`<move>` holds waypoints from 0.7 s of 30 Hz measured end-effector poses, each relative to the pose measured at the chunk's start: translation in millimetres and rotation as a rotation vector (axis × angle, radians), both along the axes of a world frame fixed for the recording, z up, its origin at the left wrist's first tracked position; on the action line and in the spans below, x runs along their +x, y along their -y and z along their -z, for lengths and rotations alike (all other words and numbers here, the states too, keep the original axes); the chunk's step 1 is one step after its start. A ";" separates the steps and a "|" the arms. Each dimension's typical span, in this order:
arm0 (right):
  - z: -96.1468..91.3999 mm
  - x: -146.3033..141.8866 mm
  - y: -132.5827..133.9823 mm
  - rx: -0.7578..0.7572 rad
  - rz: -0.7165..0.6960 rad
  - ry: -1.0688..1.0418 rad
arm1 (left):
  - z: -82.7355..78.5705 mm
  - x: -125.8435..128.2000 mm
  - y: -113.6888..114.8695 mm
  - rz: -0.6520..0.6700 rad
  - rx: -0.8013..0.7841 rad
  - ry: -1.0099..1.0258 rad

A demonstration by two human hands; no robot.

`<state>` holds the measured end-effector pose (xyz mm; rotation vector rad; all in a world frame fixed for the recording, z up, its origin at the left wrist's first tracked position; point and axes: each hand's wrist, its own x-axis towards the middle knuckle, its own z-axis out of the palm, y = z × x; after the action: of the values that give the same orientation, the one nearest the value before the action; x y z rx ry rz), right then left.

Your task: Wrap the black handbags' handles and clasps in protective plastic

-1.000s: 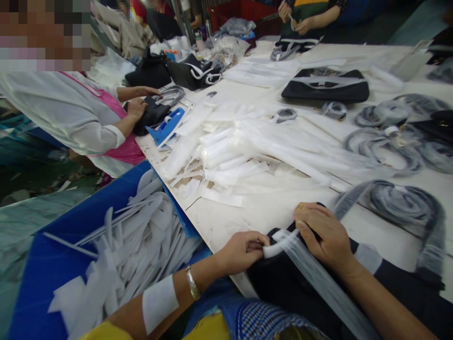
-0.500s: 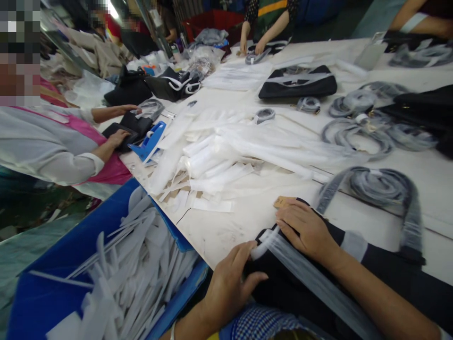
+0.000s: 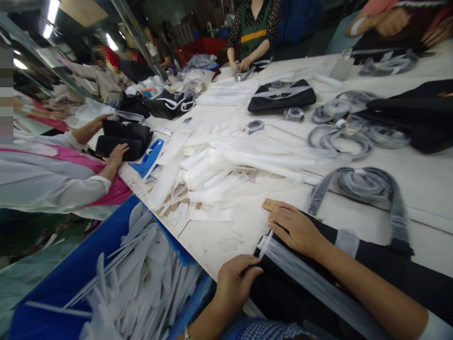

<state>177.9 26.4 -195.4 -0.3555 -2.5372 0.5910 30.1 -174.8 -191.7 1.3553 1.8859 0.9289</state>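
A black bag (image 3: 283, 281) lies at the table's near edge, with a translucent plastic strip (image 3: 304, 264) along its opening. My left hand (image 3: 235, 283) pinches the bag's left corner between thumb and fingers. Resting across the upper side is my right hand (image 3: 295, 229), palm down with fingers stretched out on the black fabric. A small brown tag (image 3: 271, 204) sticks out beyond its fingertips. The bag's handle (image 3: 401, 222), wrapped in plastic, loops over the table, and a coiled wrapped strap (image 3: 364, 184) lies inside that loop.
White foam strips (image 3: 226, 156) are heaped mid-table. A blue bin (image 3: 53, 278) full of white scraps stands below the left edge. A blue tape dispenser (image 3: 148, 158), wrapped straps (image 3: 339, 139) and another black bag (image 3: 283, 97) lie farther off. Co-workers handle bags at left and back.
My left thumb has closed toward the fingers at the bag's corner, and the white strip end there lies flatter. My right hand stays on the bag. The camera view has shifted slightly.
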 end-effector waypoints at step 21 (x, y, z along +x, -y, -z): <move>7.2 267.9 184.8 -0.079 1.245 0.247 | -13.8 0.6 -50.9 0.158 -0.048 -0.024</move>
<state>445.8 -158.4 -202.6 -1.8896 -1.9278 0.1303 30.8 -123.9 -177.9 1.4692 1.7778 0.7868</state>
